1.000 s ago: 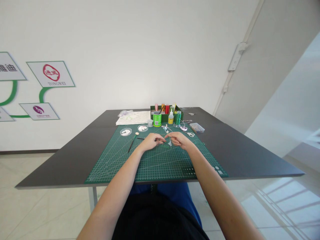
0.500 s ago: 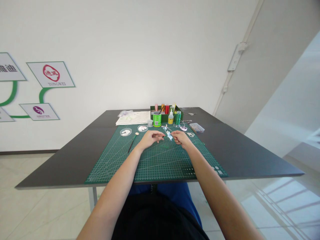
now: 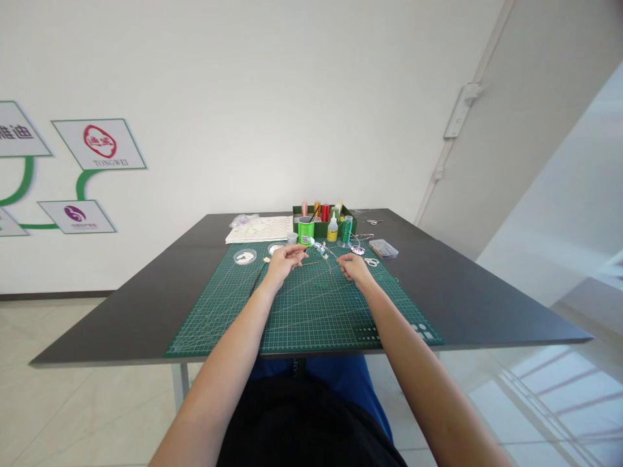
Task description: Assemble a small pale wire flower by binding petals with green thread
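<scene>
My left hand is closed in a pinch on the thin dark stem of a small pale blue-white flower, held above the cutting mat. The fingers of my right hand are pinched on a thin pale thread, which runs left toward the flower. Small pale flower pieces show between the hands, and a thin tan stick lies just right of my left fingers. A dark-handled brush-like stem with a cream tip rests left of my left hand. White-handled scissors lie just beyond my right hand.
Behind the hands stand a green can, a glue bottle, a green thread spool and a dark green box of spools. A shallow dish sits left, a clear plastic case right, white padded sheets at back left.
The pale flower has moved left and away from me, close to my left fingertips. My hands are farther apart, with a thread now stretched out from my right fingers.
</scene>
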Tool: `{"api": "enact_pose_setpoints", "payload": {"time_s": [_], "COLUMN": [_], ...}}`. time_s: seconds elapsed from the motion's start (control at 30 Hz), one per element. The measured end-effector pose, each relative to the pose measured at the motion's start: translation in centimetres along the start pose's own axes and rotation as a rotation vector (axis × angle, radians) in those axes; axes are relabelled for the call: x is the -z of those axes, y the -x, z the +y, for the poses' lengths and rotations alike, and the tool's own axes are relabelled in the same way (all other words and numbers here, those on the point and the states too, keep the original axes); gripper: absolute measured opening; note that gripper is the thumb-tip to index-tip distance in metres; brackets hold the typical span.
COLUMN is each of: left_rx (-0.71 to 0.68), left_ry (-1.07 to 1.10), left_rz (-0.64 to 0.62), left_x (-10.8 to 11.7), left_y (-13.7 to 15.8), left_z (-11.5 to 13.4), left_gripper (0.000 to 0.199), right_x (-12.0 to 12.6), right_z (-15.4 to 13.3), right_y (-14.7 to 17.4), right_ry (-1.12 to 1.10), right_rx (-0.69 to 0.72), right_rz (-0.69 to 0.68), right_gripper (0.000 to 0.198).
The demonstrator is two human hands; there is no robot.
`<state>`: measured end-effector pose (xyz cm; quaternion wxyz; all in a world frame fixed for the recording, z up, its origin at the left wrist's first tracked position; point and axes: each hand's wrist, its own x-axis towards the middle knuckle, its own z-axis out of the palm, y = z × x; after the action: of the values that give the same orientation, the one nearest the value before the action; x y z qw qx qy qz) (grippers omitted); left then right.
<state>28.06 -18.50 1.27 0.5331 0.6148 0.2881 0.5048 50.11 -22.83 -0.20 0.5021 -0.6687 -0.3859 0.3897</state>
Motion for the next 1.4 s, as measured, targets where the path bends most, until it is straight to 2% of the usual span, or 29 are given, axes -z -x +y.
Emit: {"api": "enact_pose_setpoints", "payload": {"time_s": [0.27,0.47,0.77,0.97,1.2,1.4], "left_rx": [-0.002,-0.008,-0.166,-0.227,-0.33,-0.351], "left_ry": [0.01,0.005,0.036,0.017,0.041,0.055], "left_rz": [0.09,0.157,0.326,0.442,0.666,0.763], "left_x": [0.3,0.5,1.7,2.4,3.7,4.2], "left_y": [-0.1,-0.2,-0.4,-0.6,-0.8,-1.0], "left_z": [0.0,0.1,1.2,1.3,1.7,1.5], "left_gripper": [0.042,0.042,0.037,0.037,0.036,0.032], "right_x": [0.0,0.4,0.6,0.7,1.0,2.7], "right_z": [0.7,1.1,0.9,1.0,1.0,-0.5], "right_y": [-0.7,-1.5,-1.1,-1.0,-1.4,-1.8], "right_ry": [0.073,0.235,0.504,0.491,0.516,0.528], "right_rx": [0.055,0.146,0.244,0.244,0.245,0.236], "right_rz": [0.036,0.105,0.188,0.207,0.21,0.204], "right_gripper": [0.008,0.008,0.008,0.008,0.009,0.01]}}
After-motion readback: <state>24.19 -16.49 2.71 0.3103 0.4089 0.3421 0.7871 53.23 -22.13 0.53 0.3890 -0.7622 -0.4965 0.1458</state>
